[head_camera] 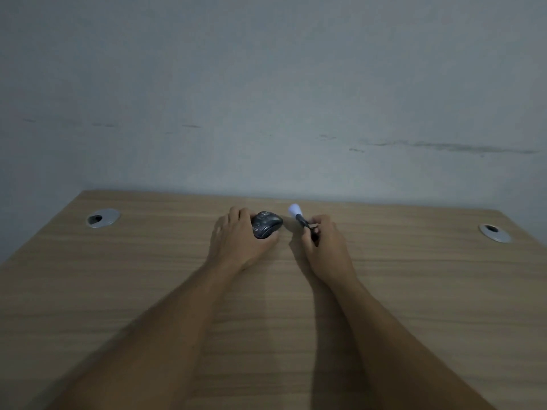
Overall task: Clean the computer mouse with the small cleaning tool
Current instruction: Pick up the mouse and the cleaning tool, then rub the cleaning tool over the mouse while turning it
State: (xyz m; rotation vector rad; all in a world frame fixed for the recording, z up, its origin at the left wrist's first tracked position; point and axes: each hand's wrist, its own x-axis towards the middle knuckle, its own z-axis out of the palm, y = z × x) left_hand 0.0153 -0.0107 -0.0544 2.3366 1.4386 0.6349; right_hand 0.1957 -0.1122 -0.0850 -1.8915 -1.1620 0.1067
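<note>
Head view, just below frame centre: dark grey computer mouse [266, 224], glossy, rounded, tipped on its side, buttons and faint pale markings facing the camera. Gripped by the left hand [236, 241], fingers curled over its far edge, thumb pressed under its near edge. Just right of it, apart from it, small cleaning tool [302, 219]: slim dark handle, pale whitish tip angled toward the upper left. Pinched in the clenched fingers of the right hand [324, 247]. Both bare forearms stretched in from the bottom edge. Beneath, light wood-grain desk [148, 291], with a round grey cable grommet [103, 217] at left and another grommet [495, 232] at right. Behind, across the upper frame, dim bluish-grey wall [266, 84] with dark scuff streaks.
</note>
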